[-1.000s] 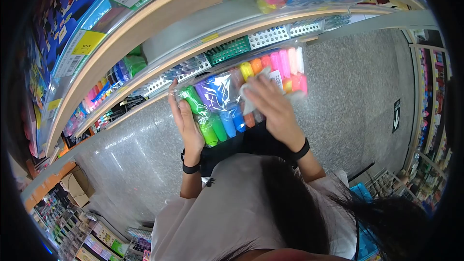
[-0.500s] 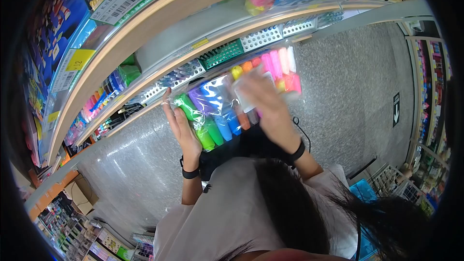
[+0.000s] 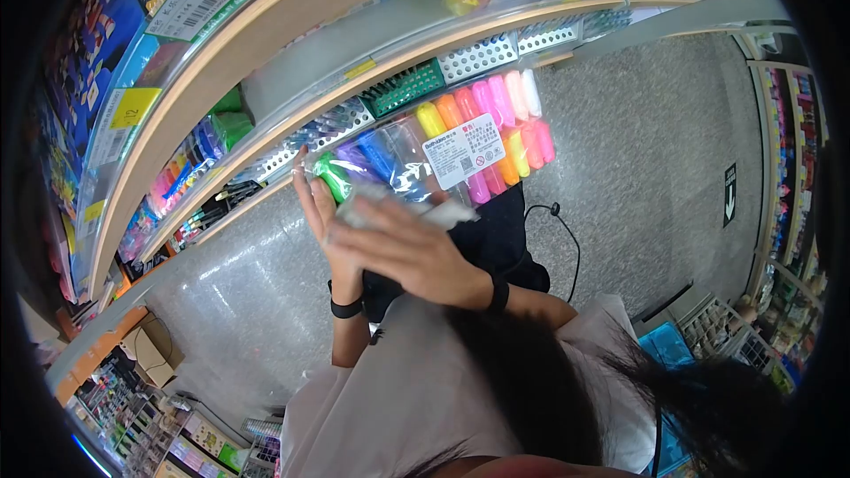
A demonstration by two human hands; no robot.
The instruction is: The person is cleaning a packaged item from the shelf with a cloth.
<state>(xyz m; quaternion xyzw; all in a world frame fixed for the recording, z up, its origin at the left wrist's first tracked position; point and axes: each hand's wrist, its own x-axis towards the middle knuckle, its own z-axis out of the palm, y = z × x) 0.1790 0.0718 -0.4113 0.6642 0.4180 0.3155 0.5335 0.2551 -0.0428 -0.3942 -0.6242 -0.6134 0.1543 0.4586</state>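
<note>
A clear plastic pack of coloured clay sticks [image 3: 416, 155] is tilted in front of me, its white printed label facing up. My left hand [image 3: 323, 221] grips the pack's left end, with fingertips along the outer edge. Across the lower left of the pack lies my right hand [image 3: 412, 252], blurred by motion. Its fingers press a pale, thin cloth or tissue [image 3: 456, 212] against the plastic. The hand and cloth cover the lower green and blue sticks.
Wooden-edged shelves [image 3: 266, 44] curve across the front and left, with price tags and packaged goods. A green perforated basket [image 3: 403, 88] and a white perforated basket [image 3: 478, 62] sit behind the pack. A black cable [image 3: 577, 257] hangs at right; a cardboard box [image 3: 150, 350] is at lower left.
My right hand has swept left and down across the pack, from near the label to the green end. The label is now uncovered. My left hand stays at the same end.
</note>
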